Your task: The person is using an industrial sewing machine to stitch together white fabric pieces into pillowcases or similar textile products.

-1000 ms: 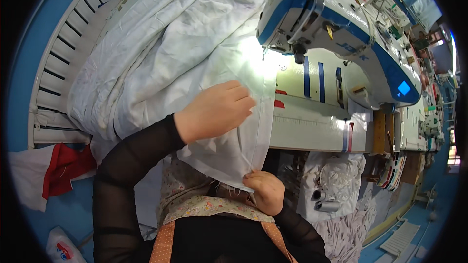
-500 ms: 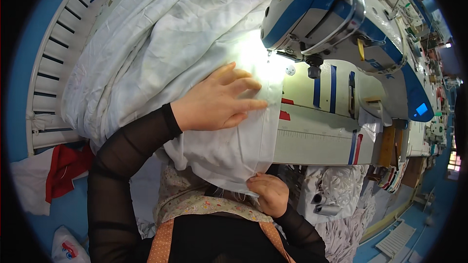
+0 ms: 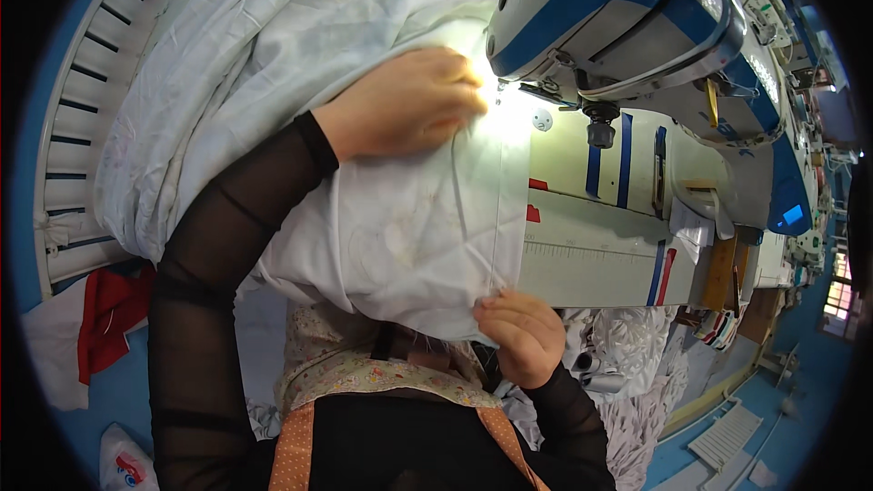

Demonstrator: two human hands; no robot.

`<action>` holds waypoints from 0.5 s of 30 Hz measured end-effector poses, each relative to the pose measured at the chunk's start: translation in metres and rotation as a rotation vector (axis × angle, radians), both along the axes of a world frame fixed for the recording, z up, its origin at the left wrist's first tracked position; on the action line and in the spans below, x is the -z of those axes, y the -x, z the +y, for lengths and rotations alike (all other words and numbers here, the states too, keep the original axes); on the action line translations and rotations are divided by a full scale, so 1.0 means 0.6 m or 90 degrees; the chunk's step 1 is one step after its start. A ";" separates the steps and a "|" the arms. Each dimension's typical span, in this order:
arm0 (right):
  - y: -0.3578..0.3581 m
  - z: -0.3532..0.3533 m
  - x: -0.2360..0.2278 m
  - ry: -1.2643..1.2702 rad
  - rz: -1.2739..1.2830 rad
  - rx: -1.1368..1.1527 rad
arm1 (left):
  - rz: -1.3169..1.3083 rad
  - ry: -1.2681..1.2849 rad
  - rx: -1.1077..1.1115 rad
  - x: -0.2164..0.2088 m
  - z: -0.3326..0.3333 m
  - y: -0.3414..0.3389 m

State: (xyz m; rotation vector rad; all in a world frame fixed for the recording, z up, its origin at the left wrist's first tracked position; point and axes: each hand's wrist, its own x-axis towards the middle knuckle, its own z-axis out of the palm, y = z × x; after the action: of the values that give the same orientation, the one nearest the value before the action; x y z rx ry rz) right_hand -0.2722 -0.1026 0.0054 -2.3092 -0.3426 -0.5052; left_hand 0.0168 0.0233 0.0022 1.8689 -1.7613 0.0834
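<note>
A large sheet of white fabric lies over the bed of a white and blue sewing machine, with a stitched hem along its right side. My left hand is closed on the cloth just left of the lit needle area, its fingers curled and partly washed out by the lamp. At the near corner of the hem, my right hand pinches the fabric edge between thumb and fingers. Loose threads hang from the near edge, close to my apron.
A white slatted rack borders the fabric on the left. Red cloth hangs below it. Under the machine table, at the right, lies a heap of white cloth. Other machines line the far right.
My left hand has moved away from me, toward the needle, and its spread fingers have curled. My right hand has shifted slightly forward and right with the hem corner.
</note>
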 end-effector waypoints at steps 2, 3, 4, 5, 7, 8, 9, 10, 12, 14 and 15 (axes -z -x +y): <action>-0.018 -0.005 -0.005 0.019 0.002 0.015 | 0.040 -0.010 -0.063 -0.008 -0.010 -0.019; -0.027 -0.007 -0.008 0.016 0.002 0.009 | 0.037 0.024 -0.046 -0.008 -0.016 -0.030; -0.036 -0.009 -0.010 0.023 0.011 0.007 | -0.003 0.025 -0.051 -0.004 -0.022 -0.043; -0.045 -0.011 -0.012 0.037 0.027 0.009 | -0.041 0.034 -0.062 0.003 -0.027 -0.058; -0.064 -0.016 -0.016 0.041 0.029 0.000 | -0.044 0.016 -0.053 0.024 -0.032 -0.095; -0.074 -0.019 -0.018 0.054 0.046 -0.001 | -0.064 0.017 -0.047 0.035 -0.035 -0.117; -0.084 -0.022 -0.019 0.048 0.040 -0.003 | -0.092 0.063 -0.020 0.043 -0.039 -0.137; -0.094 -0.028 -0.021 0.056 0.040 -0.009 | -0.078 0.057 -0.014 0.047 -0.042 -0.156; -0.115 -0.040 -0.023 0.066 0.055 -0.027 | -0.055 -0.012 -0.086 0.032 -0.055 -0.173; -0.125 -0.046 -0.026 0.056 0.046 -0.041 | -0.075 -0.012 -0.184 0.003 -0.058 -0.144; -0.129 -0.050 -0.026 0.057 0.046 -0.051 | -0.038 -0.019 -0.225 -0.017 -0.054 -0.114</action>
State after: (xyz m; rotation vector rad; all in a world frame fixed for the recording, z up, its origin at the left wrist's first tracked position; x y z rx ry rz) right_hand -0.1951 -0.1328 0.0211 -2.3823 -0.4277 -0.3732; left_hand 0.0849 -0.0092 0.0125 2.2019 -1.4571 0.2488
